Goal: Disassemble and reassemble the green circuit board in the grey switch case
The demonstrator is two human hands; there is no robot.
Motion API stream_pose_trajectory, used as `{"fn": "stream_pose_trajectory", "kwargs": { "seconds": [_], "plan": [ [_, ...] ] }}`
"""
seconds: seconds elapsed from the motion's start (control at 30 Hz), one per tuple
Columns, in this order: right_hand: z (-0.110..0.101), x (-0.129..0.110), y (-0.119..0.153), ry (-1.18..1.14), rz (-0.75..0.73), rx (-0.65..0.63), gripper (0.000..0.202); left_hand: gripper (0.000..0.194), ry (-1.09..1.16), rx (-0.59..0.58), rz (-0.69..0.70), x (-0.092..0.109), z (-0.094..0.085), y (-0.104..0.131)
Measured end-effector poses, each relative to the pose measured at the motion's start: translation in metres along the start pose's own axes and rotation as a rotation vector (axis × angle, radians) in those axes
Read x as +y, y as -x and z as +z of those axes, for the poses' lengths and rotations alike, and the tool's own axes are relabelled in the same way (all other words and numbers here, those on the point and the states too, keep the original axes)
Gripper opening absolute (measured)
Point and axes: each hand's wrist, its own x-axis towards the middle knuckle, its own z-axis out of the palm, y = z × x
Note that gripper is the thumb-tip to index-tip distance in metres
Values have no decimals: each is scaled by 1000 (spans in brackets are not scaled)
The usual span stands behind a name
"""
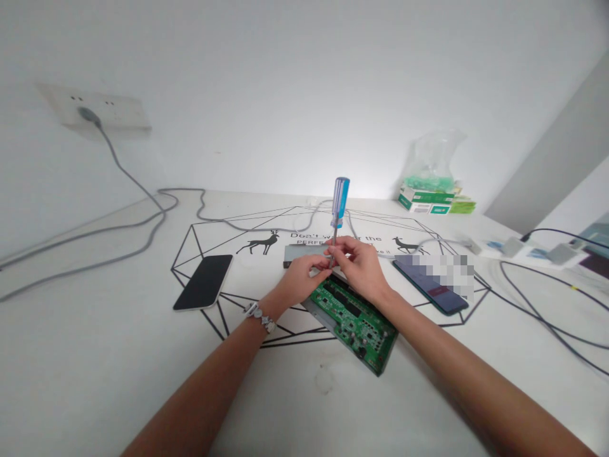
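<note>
A screwdriver [339, 200] with a blue and clear handle stands nearly upright, handle up, above the far end of a green circuit board [354, 320]. The fingers of my right hand [360, 263] are closed around its metal shaft. My left hand [304, 279] is closed in a pinch beside the lower shaft; what its fingertips hold, if anything, is hidden. Both hands rest at the board's far edge, covering the screwdriver's tip. The board lies at a slant in a grey metal casing. Behind my left hand a flat grey metal piece [295, 252] shows partly.
A black-screened phone [203, 283] lies at left, another phone [431, 285] at right. Green and white boxes [425, 200] with a plastic bag [431, 162] stand against the wall. A power strip [528, 254] and black cables are at right; a grey cable [238, 227] runs along the back.
</note>
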Motion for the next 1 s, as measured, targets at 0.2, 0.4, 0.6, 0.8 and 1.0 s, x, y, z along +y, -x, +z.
{"fn": "stream_pose_trajectory", "kwargs": {
  "seconds": [0.2, 0.4, 0.6, 0.8, 1.0],
  "plan": [
    [0, -1, 3, 66, 9, 0, 21, 12, -15, 63, -48, 0, -1, 0],
    [0, 11, 7, 140, -14, -36, 19, 21, -213, 48, -46, -4, -20, 6],
    [0, 14, 10, 104, 34, -88, 27, 14, -181, 28, -31, -2, -26, 6],
    [-3, 9, 17, -194, 168, 17, 36, 17, -160, -46, -6, 8, -31, 9],
    [-4, 3, 35, -560, 363, 93, 36, 10, -178, -149, -15, 16, -36, 12]
  ]
}}
